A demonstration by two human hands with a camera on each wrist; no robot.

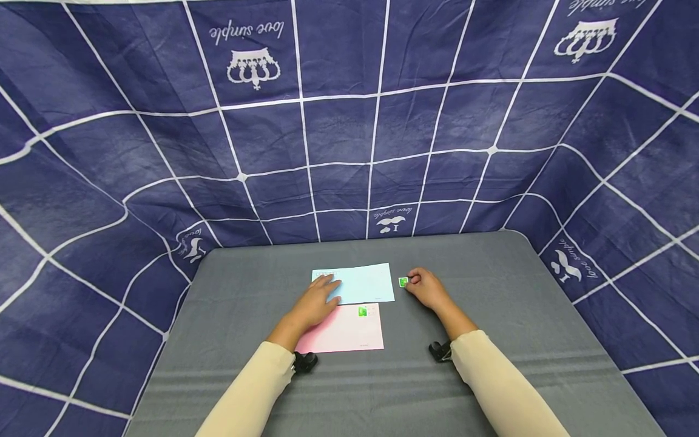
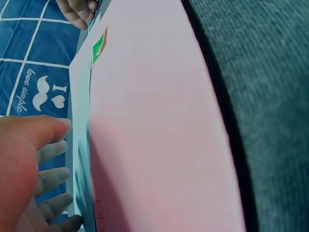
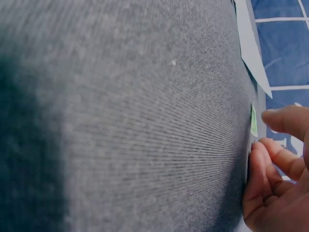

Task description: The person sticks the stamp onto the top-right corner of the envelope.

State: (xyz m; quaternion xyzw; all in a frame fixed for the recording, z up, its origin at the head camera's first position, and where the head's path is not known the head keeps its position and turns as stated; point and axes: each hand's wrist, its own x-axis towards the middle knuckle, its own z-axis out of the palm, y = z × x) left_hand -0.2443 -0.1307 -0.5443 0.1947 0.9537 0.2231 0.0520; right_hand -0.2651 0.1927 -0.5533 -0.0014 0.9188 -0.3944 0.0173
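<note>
A light blue envelope lies on the grey table, just beyond a pink envelope. The pink one bears a green stamp near its upper right corner. My left hand rests with spread fingers on the left part of the blue envelope; in the left wrist view its thumb stands apart from the fingers. To the right of the blue envelope is a loose green stamp. My right hand is beside that stamp, thumb and forefinger parted in the right wrist view, the other fingers bent.
Grey cloth covers the table. A dark blue curtain with white lines rises behind it and at both sides. Each wrist carries a small black camera, one by the left sleeve and one by the right sleeve.
</note>
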